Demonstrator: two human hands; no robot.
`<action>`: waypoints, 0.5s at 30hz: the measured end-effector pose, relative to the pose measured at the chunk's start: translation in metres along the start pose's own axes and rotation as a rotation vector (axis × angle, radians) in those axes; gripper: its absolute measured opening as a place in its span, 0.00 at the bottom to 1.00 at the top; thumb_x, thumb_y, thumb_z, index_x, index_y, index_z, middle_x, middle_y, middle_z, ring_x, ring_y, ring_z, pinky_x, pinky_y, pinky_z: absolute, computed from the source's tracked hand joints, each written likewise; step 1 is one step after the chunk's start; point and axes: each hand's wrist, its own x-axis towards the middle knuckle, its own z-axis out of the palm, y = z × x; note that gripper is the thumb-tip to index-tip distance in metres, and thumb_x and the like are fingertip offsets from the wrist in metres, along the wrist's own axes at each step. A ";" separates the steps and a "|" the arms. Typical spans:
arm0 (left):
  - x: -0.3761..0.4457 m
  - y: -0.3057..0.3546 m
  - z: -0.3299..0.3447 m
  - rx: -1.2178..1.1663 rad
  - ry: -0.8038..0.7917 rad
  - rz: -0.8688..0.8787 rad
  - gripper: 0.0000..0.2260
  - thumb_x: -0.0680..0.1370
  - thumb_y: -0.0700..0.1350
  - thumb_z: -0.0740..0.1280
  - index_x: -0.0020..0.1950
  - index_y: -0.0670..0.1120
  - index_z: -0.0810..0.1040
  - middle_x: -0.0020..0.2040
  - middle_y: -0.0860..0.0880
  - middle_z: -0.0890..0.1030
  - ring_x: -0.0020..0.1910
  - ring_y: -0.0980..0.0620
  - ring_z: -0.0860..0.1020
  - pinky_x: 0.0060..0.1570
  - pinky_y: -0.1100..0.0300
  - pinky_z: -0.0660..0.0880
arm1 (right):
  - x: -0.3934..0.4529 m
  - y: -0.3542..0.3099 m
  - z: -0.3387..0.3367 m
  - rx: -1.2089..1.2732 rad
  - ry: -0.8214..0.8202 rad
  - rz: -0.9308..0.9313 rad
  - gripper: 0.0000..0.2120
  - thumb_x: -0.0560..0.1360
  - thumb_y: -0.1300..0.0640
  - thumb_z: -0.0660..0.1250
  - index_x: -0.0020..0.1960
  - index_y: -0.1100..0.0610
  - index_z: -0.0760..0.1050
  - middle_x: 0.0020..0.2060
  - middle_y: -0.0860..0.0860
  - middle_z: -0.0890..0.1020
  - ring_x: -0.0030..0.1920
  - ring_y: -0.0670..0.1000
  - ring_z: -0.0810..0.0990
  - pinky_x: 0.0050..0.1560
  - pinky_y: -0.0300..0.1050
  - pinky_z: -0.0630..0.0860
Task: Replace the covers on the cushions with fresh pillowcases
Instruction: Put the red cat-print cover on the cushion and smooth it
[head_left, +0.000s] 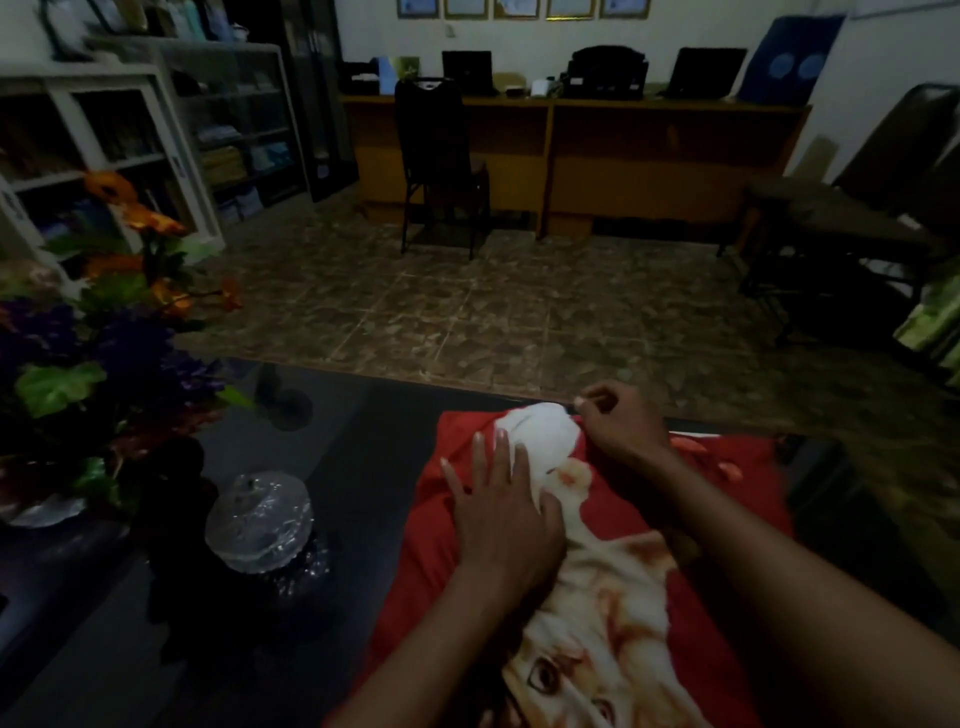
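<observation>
A cushion in a red cover (737, 499) printed with an orange-and-white cat lies on the dark table (343, 467) in front of me. At its far edge the white inner cushion (540, 431) pokes out of the cover's opening. My left hand (504, 514) lies flat on the cover, fingers spread, with its fingertips on the white cushion. My right hand (618, 421) pinches the cover's edge at the far opening, right beside the white cushion.
A clear glass lidded bowl (260, 519) stands left of the cushion. A bunch of artificial flowers (98, 332) fills the table's left side. Beyond the table are tiled floor, a black chair (436, 156), a wooden desk (649, 150) and white shelves (104, 140).
</observation>
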 end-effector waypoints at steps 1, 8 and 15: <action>0.007 0.008 -0.005 -0.017 -0.019 0.035 0.30 0.82 0.57 0.49 0.82 0.48 0.49 0.82 0.48 0.43 0.80 0.47 0.36 0.74 0.35 0.32 | -0.007 0.008 -0.017 -0.036 0.006 -0.034 0.05 0.76 0.52 0.71 0.48 0.52 0.84 0.44 0.48 0.86 0.47 0.51 0.84 0.53 0.49 0.80; 0.052 0.056 0.005 -0.025 -0.255 0.051 0.34 0.80 0.69 0.44 0.82 0.55 0.44 0.82 0.52 0.39 0.80 0.45 0.37 0.74 0.33 0.37 | -0.045 0.071 -0.085 -0.179 -0.051 -0.037 0.12 0.75 0.47 0.74 0.57 0.49 0.85 0.52 0.42 0.84 0.55 0.42 0.80 0.55 0.37 0.72; 0.091 0.067 0.008 0.126 -0.281 -0.034 0.31 0.81 0.68 0.42 0.81 0.59 0.42 0.82 0.53 0.41 0.81 0.46 0.40 0.71 0.27 0.39 | -0.034 0.083 -0.064 -0.167 -0.018 -0.068 0.10 0.73 0.46 0.75 0.53 0.47 0.86 0.51 0.46 0.86 0.53 0.48 0.82 0.59 0.52 0.78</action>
